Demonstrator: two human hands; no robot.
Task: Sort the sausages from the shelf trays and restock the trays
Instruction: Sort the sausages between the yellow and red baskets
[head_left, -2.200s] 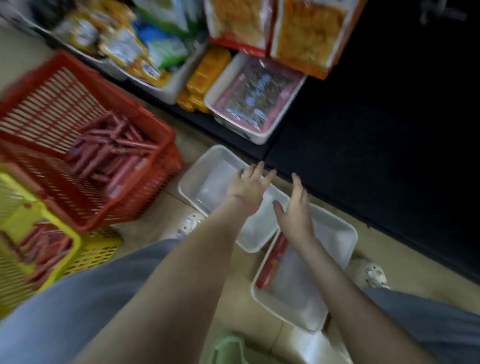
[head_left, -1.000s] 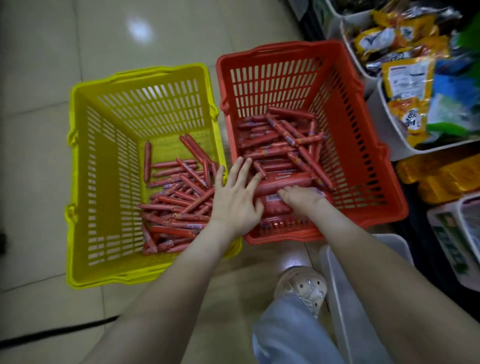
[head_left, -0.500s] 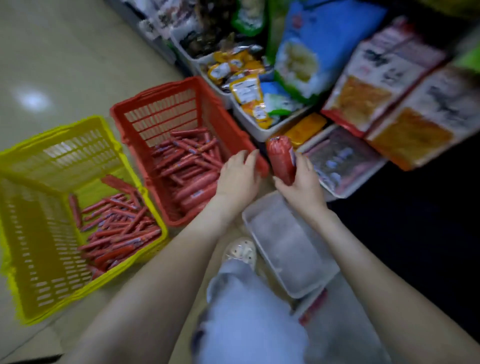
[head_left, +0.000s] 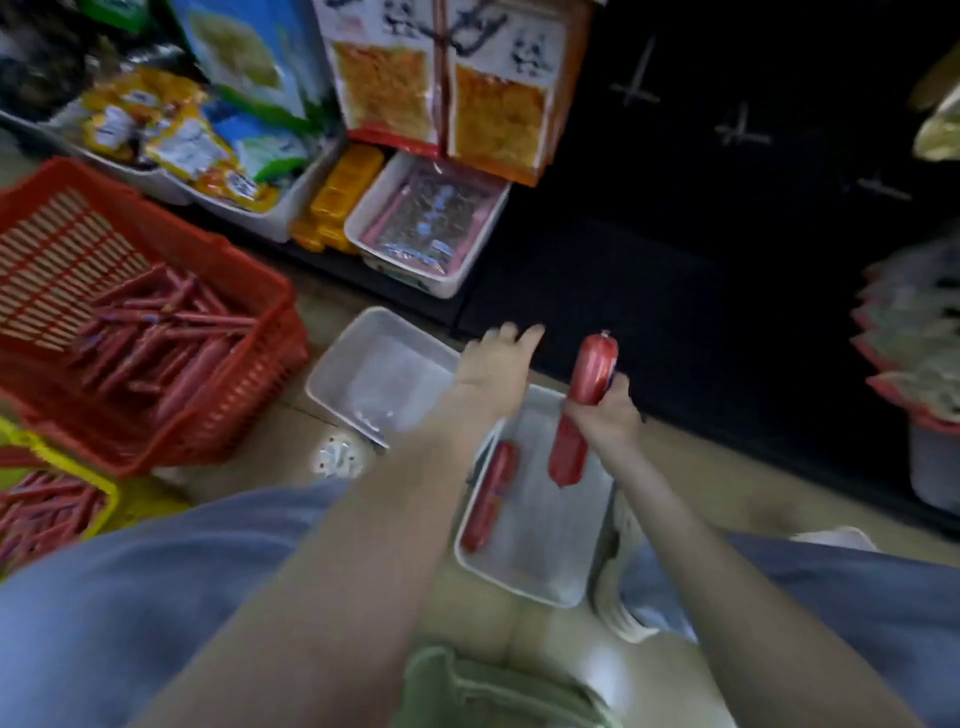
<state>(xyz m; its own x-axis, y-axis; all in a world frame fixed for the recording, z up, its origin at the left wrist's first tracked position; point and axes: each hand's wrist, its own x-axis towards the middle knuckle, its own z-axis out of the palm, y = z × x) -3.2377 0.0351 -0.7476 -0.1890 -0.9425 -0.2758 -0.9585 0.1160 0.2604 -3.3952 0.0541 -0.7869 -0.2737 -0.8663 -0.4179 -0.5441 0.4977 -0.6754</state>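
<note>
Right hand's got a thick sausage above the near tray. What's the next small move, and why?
Probably lower the right hand and lay its thick sausage flat in the near tray, parallel to the lone sausage lying along the tray's left side. The held one hangs over the tray's bare right part, and the left hand is open and holds nothing.

The right hand (head_left: 602, 413) grips a thick sausage (head_left: 595, 369) above a white tray (head_left: 545, 551).
</note>
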